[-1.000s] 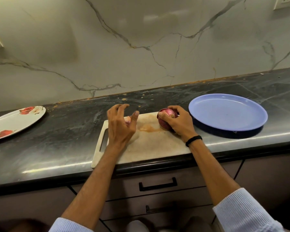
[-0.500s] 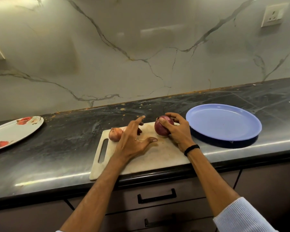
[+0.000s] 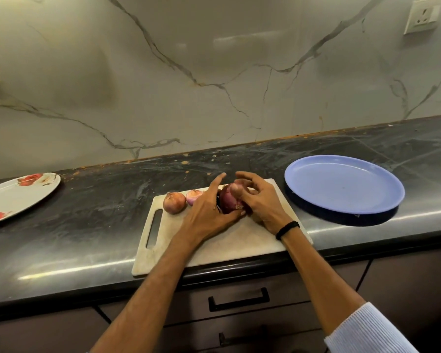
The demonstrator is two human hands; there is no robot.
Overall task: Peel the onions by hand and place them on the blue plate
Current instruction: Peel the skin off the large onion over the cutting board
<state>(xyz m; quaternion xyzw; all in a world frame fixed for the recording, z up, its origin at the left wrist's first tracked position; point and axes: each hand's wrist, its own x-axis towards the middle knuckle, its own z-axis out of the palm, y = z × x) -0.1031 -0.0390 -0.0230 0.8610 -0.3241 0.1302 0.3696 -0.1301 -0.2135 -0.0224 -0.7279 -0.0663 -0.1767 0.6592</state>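
Observation:
A large red onion sits on the pale cutting board, held between both hands. My right hand grips it from the right, thumb on its top. My left hand holds it from the left with the thumb under its near side and the index finger pointing out. Two smaller onions lie further left on the board: a brown-skinned one and a pinkish one, partly hidden by my left hand. The blue plate stands on the counter to the right of the board, with nothing on it.
A white plate with red flowers lies at the far left of the dark counter. A marble wall rises behind, with a socket at upper right. Drawers with black handles are below the counter edge.
My left hand has moved right from beside the small onions onto the red onion. My right hand has shifted its grip, thumb now on top. The camera has tilted up a little.

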